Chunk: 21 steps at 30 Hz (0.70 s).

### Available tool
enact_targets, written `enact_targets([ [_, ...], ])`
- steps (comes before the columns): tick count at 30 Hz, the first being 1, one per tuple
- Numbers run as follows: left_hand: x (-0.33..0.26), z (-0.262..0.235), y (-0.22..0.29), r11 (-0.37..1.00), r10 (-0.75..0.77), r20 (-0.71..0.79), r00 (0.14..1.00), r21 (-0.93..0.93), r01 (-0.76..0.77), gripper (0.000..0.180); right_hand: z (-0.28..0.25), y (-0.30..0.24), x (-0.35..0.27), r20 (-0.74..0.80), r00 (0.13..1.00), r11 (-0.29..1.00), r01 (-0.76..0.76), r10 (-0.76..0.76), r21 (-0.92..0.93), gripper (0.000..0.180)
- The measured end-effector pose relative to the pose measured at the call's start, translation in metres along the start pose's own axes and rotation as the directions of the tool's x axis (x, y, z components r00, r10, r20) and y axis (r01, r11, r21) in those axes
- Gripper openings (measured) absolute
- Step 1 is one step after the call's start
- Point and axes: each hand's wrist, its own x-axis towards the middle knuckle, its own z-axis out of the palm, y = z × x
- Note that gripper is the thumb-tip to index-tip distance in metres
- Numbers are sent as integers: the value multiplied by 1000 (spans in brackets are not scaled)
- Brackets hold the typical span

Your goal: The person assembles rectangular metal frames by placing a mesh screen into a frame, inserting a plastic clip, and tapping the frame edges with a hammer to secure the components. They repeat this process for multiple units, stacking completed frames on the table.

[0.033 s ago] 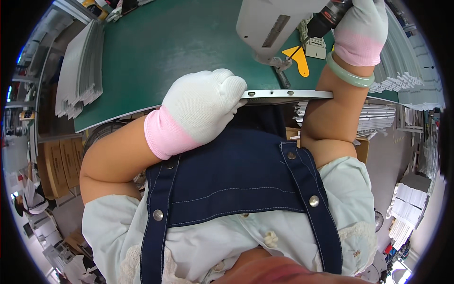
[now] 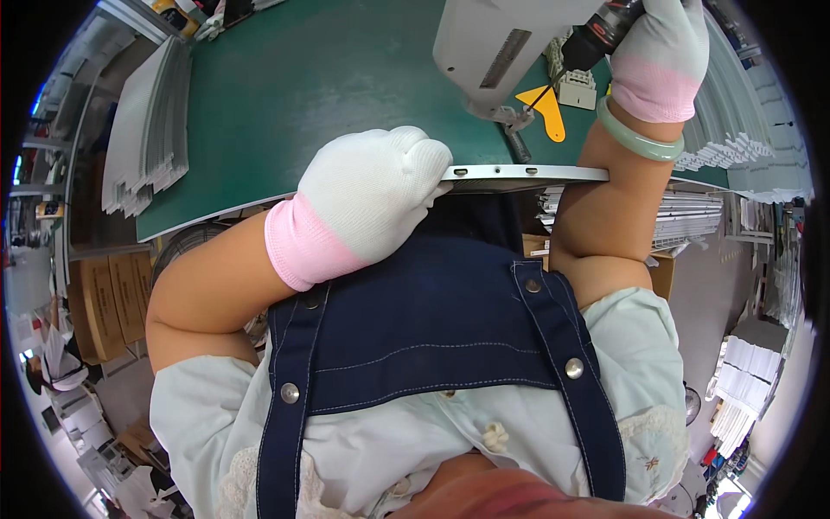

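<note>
At the bench's near edge, the left hand (image 2: 372, 195) clamps a slim grey metal strip (image 2: 527, 173) with 2 slots, its grip clenched around the strip's end. Farther in, toward the far right corner, the right hand (image 2: 661, 52) grasps an electric screwdriver (image 2: 596, 35), its bit apparently meeting a white housing (image 2: 501, 52) beside a yellow tool (image 2: 543, 108). Keep the driver square and the strip pinned flat

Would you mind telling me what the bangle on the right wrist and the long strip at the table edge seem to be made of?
The bangle looks like jade or glass: pale green, translucent, smooth and glossy. The long strip looks like metal, perhaps aluminium: silvery, thin, with a dull sheen and punched slots; the gloved left hand grips its end. Neither material is certain from the look alone.
</note>
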Motion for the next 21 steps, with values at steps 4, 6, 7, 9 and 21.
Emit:
enact_targets([
  [4,8,-7,-9,998,57,-37,998,43,-56,21,17,-17,-5,-43,999,1000,5,-4,26,18],
  [6,16,-12,-17,992,108,-73,991,73,-103,20,9,-26,6,-28,998,998,56,-56,14,19],
  [7,20,-11,-18,991,89,-83,993,107,-80,19,0,-31,17,-25,996,996,87,-87,10,19],
  [9,32,-7,-31,985,62,-66,996,167,-50,19,-14,-40,43,-12,991,991,131,-131,9,19],
  [21,59,-4,-29,986,25,19,1000,163,-28,21,-28,-25,90,78,995,995,65,-59,-76,21],
])
